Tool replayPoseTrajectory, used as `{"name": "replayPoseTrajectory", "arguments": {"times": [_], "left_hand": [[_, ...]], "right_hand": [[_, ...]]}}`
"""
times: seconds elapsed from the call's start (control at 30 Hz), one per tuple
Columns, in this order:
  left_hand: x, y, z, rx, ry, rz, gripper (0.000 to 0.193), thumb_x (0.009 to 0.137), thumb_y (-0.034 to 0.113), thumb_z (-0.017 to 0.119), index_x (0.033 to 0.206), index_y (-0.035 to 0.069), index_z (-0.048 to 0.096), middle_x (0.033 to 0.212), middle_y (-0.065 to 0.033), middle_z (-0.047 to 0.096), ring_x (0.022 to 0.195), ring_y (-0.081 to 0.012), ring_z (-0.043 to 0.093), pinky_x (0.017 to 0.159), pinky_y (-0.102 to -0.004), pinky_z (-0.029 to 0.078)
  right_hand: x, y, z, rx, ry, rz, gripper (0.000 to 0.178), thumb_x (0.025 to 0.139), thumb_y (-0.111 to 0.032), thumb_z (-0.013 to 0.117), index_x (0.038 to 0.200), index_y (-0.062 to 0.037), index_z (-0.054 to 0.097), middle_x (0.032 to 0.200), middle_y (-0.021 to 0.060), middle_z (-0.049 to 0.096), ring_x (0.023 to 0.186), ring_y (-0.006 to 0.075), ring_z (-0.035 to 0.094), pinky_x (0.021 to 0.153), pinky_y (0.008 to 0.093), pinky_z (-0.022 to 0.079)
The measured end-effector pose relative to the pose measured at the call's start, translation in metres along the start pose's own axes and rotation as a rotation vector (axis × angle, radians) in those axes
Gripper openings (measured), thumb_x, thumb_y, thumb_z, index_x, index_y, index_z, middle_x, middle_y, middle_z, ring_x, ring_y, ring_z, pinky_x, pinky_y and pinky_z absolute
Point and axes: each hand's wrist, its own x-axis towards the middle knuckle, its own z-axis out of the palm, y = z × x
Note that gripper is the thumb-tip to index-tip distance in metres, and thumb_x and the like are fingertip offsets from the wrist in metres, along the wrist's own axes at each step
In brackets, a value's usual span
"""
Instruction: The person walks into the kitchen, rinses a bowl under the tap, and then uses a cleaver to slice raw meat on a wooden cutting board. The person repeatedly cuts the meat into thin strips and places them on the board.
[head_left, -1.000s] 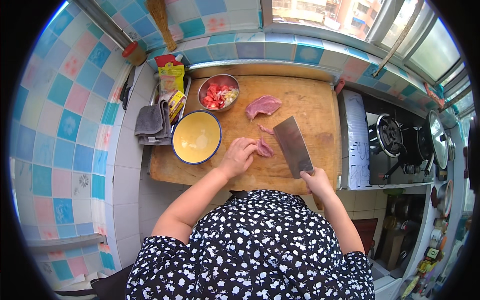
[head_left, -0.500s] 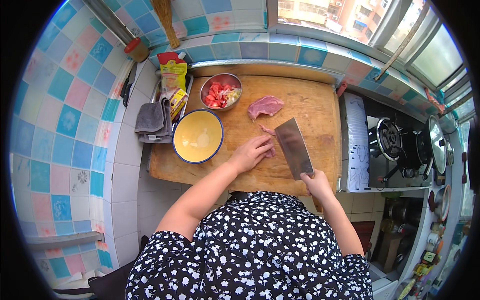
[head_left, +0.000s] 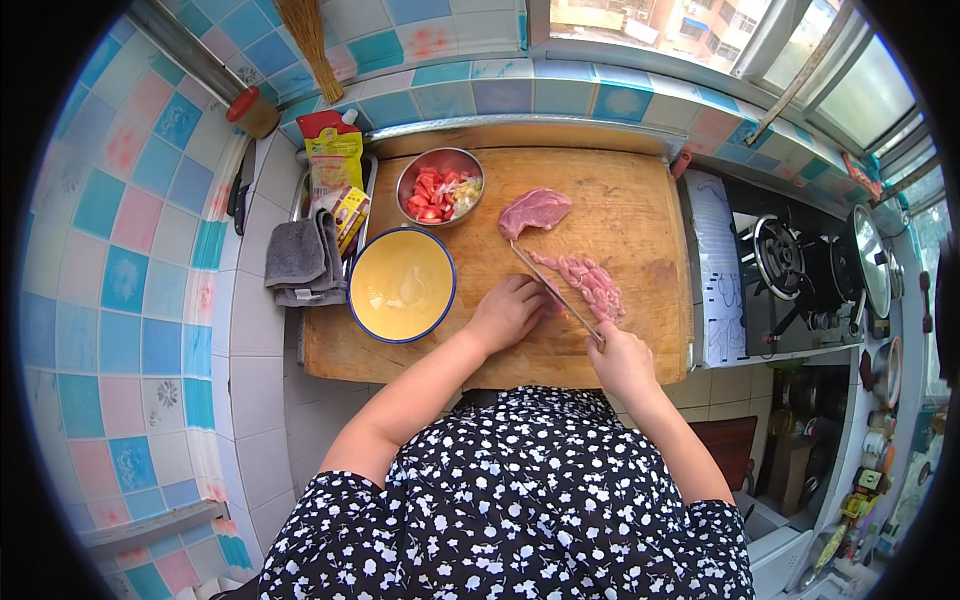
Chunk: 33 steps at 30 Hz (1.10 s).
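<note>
My right hand is wrapped round the handle of a cleaver. Its blade stands upright, seen nearly edge-on, and slants across the wooden cutting board. Close against the blade's left side, my left hand has its fingers curled down on a piece of raw meat, mostly hidden beneath them. Right of the blade lies a heap of sliced raw meat. A larger uncut slab of meat rests farther back, close to the blade's tip.
Left on the board are a blue-rimmed yellow bowl and a metal bowl of chopped red and white pieces. A grey cloth and a yellow pouch lie beyond them. A gas stove stands at right.
The cleaver has turned from showing its broad face to upright and shifted left toward my left hand. Sliced meat that the blade covered is now visible on its right.
</note>
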Motion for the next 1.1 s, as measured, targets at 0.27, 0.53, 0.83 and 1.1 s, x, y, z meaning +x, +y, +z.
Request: {"name": "replayPoseTrajectory", "arguments": {"times": [0.27,0.53,0.83,1.1], "left_hand": [[-0.008,-0.002,0.009,-0.045,-0.073,-0.068,0.028,0.082,0.015,0.068,0.109,0.01,0.069,0.119,-0.0071,0.064,0.116,-0.0291,0.058,0.086,-0.0385,0.056],[-0.005,0.001,0.011,-0.07,-0.033,-0.071,0.031,0.081,0.014,0.069,0.112,0.011,0.067,0.118,-0.0078,0.064,0.114,-0.0293,0.059,0.085,-0.0376,0.058],[-0.007,0.008,0.02,0.017,0.032,-0.095,0.025,0.081,0.016,0.068,0.105,0.009,0.067,0.116,-0.0065,0.063,0.113,-0.0271,0.059,0.079,-0.0359,0.058],[-0.009,0.012,0.019,-0.052,0.06,-0.097,0.024,0.079,0.011,0.069,0.103,0.008,0.068,0.117,-0.0063,0.064,0.11,-0.0276,0.061,0.085,-0.0366,0.057]], "right_hand": [[0.003,-0.014,0.003,-0.131,-0.068,0.044,0.019,0.092,-0.023,0.059,0.094,-0.0041,0.059,0.083,0.0205,0.07,0.081,0.041,0.069,0.076,0.0521,0.054],[0.022,-0.017,0.0,-0.108,-0.142,0.05,0.016,0.091,-0.02,0.058,0.097,-0.0045,0.06,0.088,0.0227,0.07,0.085,0.041,0.069,0.079,0.0528,0.053],[0.058,-0.034,0.018,-0.098,-0.106,-0.034,0.023,0.089,-0.015,0.052,0.105,-0.0037,0.064,0.09,0.0212,0.071,0.09,0.0395,0.07,0.081,0.0514,0.055],[0.02,0.011,0.002,-0.06,-0.123,0.067,0.023,0.091,-0.021,0.055,0.102,-0.0029,0.064,0.092,0.0231,0.071,0.09,0.0408,0.069,0.083,0.0517,0.054]]}}
